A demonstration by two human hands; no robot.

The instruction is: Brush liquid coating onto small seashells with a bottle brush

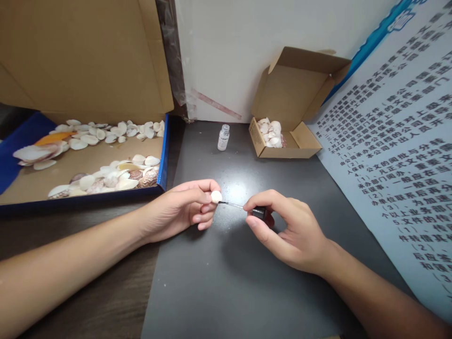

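Left hand (pixel 187 205) pinches white seashell (pixel 216 196); likely light, stiff, brittle, best held by rim. Right hand (pixel 291 226) pinches black brush cap (pixel 259 213).

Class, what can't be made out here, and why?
In the head view:
Bottle label: print too small to read.
Black cap: partly covered by the right hand.
White piece: partly hidden by the left hand.
Printed sheet: cut off by the picture's right edge.

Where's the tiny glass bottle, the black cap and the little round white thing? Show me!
Glass bottle (pixel 222 139): head view, on the label around its body.
Black cap (pixel 259 213): head view, on its visible dark side.
Round white thing (pixel 216 197): head view, middle of its pale face.
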